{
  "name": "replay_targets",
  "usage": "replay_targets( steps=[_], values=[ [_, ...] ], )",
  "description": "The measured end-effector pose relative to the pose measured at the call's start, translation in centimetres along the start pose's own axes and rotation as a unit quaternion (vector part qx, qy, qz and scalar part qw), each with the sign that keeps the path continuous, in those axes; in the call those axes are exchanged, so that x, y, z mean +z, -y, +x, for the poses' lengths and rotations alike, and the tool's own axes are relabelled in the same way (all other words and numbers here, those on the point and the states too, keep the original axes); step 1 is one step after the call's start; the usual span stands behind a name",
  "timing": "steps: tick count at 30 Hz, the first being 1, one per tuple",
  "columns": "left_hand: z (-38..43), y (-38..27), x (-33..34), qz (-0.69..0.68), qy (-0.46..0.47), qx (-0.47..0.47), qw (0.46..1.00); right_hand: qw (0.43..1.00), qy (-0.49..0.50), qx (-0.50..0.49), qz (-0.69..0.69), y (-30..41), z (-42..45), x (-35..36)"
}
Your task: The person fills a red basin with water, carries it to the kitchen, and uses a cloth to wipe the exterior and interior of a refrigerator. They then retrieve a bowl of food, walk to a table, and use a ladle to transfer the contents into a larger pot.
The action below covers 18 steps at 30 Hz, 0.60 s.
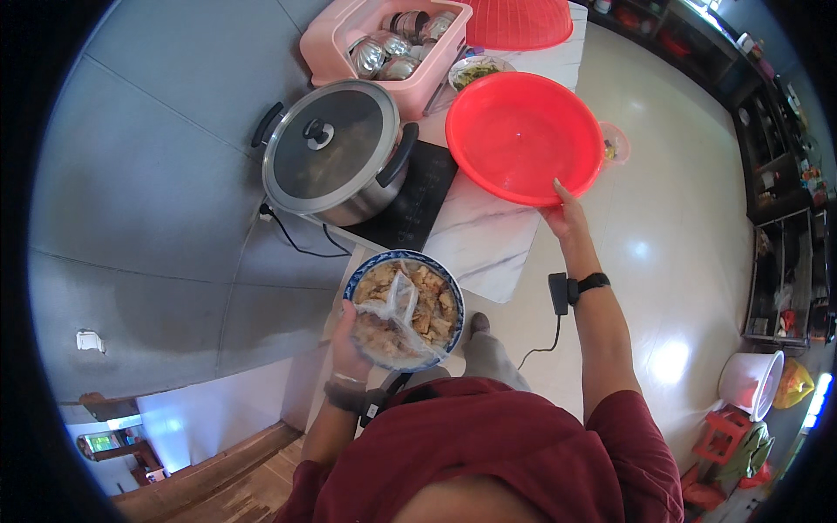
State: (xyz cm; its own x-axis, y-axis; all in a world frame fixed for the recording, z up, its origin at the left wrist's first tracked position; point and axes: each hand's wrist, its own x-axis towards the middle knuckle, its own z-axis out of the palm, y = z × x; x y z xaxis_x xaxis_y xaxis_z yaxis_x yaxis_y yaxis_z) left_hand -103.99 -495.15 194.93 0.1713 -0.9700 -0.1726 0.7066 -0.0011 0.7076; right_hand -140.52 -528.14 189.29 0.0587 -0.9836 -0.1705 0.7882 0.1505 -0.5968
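My left hand point(351, 346) grips the near left rim of a blue-and-white bowl point(348, 287). Pale brown chunks of food point(431, 287) fill the bowl, and a crumpled clear plastic bag point(399, 302) lies on top of them. My right hand point(566, 212) holds the near rim of a red plastic basin point(523, 134), with the thumb over the edge and the fingers underneath. The inside of the basin shows only its bare red surface. Whether the basin rests on the table or is lifted, I cannot tell.
A lidded steel pot point(330, 147) stands on a black induction cooker point(428, 186) at the left. Behind it is a pink rack point(418, 91) with metal bowls. A plate of greens point(480, 70) and a red mesh cover point(520, 23) share the marble-patterned table point(487, 242). A pink bin point(616, 144) stands beyond its edge.
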Motion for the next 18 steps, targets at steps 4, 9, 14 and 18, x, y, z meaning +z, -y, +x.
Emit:
replay_targets(
  steps=[4,9,14,18],
  values=[
    [-2.2,-2.0,-0.1,0.008,0.026,-0.037,0.999,0.994,-0.045,0.069,-0.078,-2.1,-5.4,0.6],
    [-5.0,-5.5,-3.2,0.003,0.079,-0.096,0.992,0.921,0.085,0.059,-0.376,-11.3,-18.3,3.2],
    [-6.4,-7.0,-8.6,-0.003,0.159,-0.155,0.975,0.906,0.325,0.069,-0.262,-20.9,-29.8,9.0],
    [-7.4,-6.9,-12.2,0.035,0.204,-0.187,0.960,0.961,0.202,0.184,-0.042,-28.8,-33.6,7.5]
  ],
)
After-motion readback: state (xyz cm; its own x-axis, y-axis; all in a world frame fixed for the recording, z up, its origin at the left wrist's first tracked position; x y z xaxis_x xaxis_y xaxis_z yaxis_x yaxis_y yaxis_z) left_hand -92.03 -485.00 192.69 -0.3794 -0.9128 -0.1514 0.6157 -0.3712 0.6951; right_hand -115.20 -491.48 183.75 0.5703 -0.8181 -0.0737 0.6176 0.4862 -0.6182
